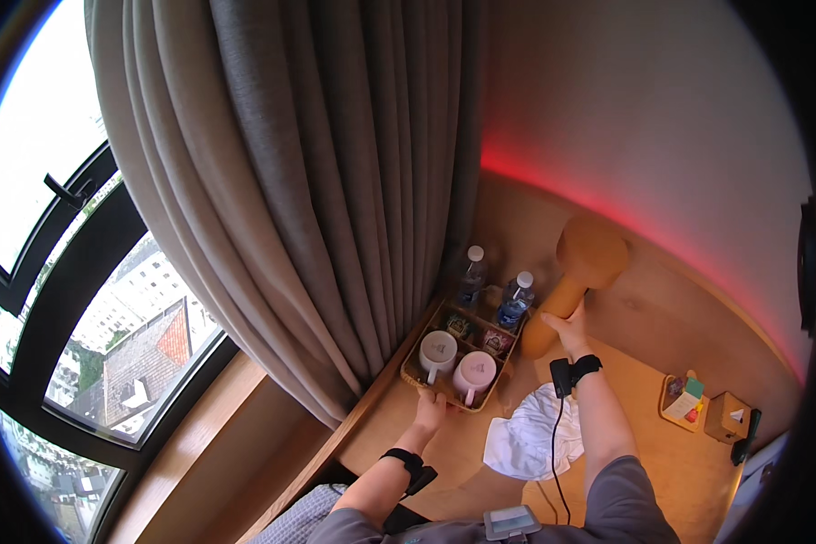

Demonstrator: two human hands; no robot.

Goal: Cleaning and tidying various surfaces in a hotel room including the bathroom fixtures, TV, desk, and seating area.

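Observation:
My left hand [431, 408] grips the near rim of a woven tray [405, 372] at its front left corner. In the tray's compartments are a white mug [438, 348], a pink mug [476, 372], dark sachets [457, 326] and red sachets [495, 341]. Two clear water bottles with white caps stand at its back, one on the left [472, 275] and one on the right [515, 302]. My right hand [571, 331] is around the stem of an orange mushroom-shaped lamp [590, 253], just right of the tray. A crumpled white cloth [534, 435] lies on the wooden desk [462, 469] between my forearms.
At the right of the desk are a small tray [668, 416] of small packets, a tissue box [727, 416] and a black object [746, 438]. Long grey curtains [299, 170] hang at the left beside a black-framed window [88, 265]. A black cable [559, 469] hangs from my right wrist strap across the cloth.

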